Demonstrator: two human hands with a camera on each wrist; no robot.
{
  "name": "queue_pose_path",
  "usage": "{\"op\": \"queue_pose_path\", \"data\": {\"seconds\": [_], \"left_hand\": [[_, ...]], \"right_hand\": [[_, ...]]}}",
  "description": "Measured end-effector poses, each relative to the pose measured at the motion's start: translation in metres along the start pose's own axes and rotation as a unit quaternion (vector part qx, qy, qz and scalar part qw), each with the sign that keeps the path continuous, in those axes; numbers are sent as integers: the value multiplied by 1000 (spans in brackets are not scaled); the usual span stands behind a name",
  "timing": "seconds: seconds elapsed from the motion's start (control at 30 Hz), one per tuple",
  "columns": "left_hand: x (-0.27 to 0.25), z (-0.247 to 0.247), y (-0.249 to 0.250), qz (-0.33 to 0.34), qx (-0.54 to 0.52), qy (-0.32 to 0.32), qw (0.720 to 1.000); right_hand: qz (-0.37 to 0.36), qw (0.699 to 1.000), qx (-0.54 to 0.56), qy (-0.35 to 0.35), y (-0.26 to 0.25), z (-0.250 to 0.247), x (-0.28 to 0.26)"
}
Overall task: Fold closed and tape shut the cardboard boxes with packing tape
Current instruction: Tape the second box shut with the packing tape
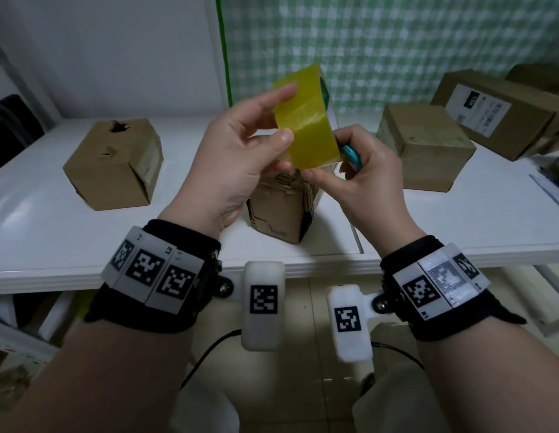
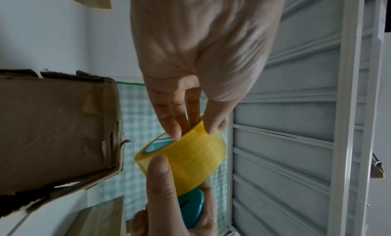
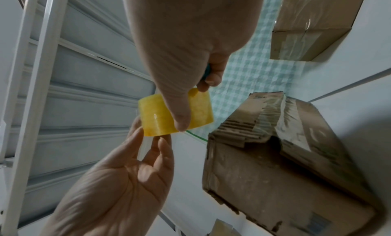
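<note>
My left hand (image 1: 283,115) holds a yellow roll of packing tape (image 1: 306,126) up above the table, thumb on its near face and fingers over its top and inside its core (image 2: 193,130). My right hand (image 1: 328,160) grips a small teal tool (image 1: 350,154) in its curled fingers. One of its fingers presses on the roll's outer band (image 3: 198,112). Directly beneath both hands stands a worn cardboard box (image 1: 279,210) with torn, frayed top flaps (image 3: 264,122). Whether a tape end is peeled free does not show.
On the white table (image 1: 37,220) sits a dented box with a hole in its top (image 1: 115,164) at the left. A plain box (image 1: 425,148) sits at the right, with a labelled box (image 1: 497,110) behind it. A green checked cloth (image 1: 397,42) hangs at the back.
</note>
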State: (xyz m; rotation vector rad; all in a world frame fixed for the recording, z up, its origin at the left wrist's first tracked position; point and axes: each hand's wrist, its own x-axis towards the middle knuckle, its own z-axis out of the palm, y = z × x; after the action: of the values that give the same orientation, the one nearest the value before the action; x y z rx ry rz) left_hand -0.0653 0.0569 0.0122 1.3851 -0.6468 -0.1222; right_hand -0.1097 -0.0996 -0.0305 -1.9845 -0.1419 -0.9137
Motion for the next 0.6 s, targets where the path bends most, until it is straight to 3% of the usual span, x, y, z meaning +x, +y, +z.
{"op": "queue_pose_path", "data": {"seconds": [0.23, 0.37, 0.5, 0.6], "left_hand": [[1, 3, 11, -55, -59, 9, 997], [-3, 2, 21, -56, -47, -37, 997], [-9, 3, 32, -40, 3, -89, 995], [-15, 5, 40, -30, 53, -131, 990]], "right_hand": [[-5, 995, 54, -81, -14, -15, -1], [18, 989, 55, -139, -22, -27, -2], [114, 965, 169, -167, -41, -38, -3], [211, 944, 230, -110, -55, -43, 2]]}}
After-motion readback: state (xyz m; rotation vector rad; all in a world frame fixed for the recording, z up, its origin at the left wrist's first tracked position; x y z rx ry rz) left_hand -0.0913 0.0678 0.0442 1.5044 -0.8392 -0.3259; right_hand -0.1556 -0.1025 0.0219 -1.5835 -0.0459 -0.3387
